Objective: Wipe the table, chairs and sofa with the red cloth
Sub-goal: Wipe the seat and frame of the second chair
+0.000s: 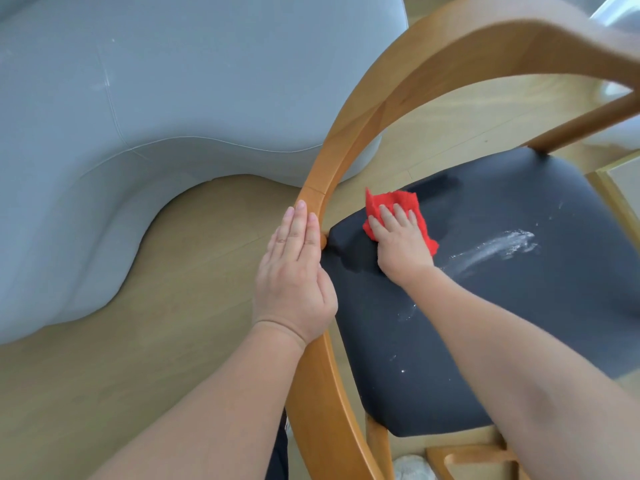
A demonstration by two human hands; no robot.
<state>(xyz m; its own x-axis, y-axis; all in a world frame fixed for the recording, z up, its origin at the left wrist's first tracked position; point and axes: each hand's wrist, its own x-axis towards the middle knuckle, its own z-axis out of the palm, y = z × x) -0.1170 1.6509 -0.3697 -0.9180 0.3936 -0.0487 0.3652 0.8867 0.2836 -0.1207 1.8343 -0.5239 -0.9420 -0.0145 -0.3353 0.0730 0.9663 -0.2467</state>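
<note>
Wipes chair seat, flat right hand on red cloth, flat left hand on frame. Leaves dust at 3 o'clock

Down below, a light wooden plank floor carries a pale grey-blue upholstered sofa with a wavy base. Just beside it stands a chair with a curved honey-coloured wooden frame. The chair's black padded seat bears a crumpled red fluffy cloth at its far left corner. Near the cloth there's a white dusty streak, and small white specks lie closer to the camera.
</note>
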